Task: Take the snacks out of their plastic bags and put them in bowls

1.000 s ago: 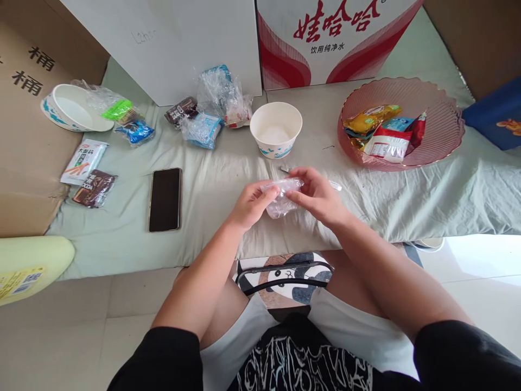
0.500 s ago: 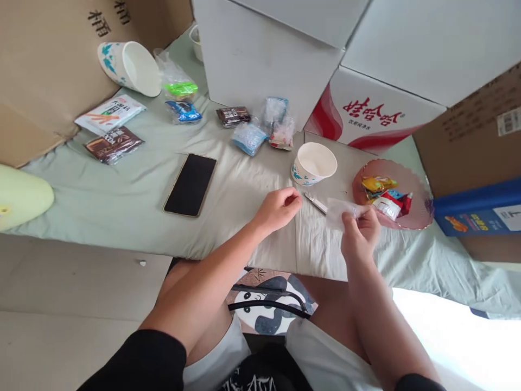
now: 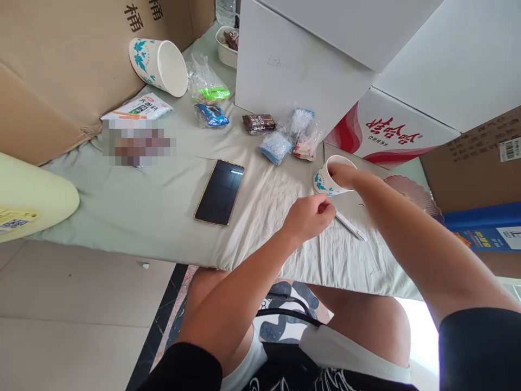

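While the person sits at the low cloth-covered table, the right hand is stretched out over the rim of the white paper cup with the blue print, fingertips dipping inside, so I honestly can't tell if they're pinched or loose. The left hand rests on the cloth just in front of the cup, fingers curled in together like a soft fist, not gripping anything I can see. A thin white stick-like thing lies right beside it. Half a second back the right hand was off toward the pink dish, holding a crinkly clear wrapper; now that wrapper's out of sight and the hand has come to the cup. The forearm covers most of the dish. A black phone lies well to the left, and one snack near the cardboard is blurred out.
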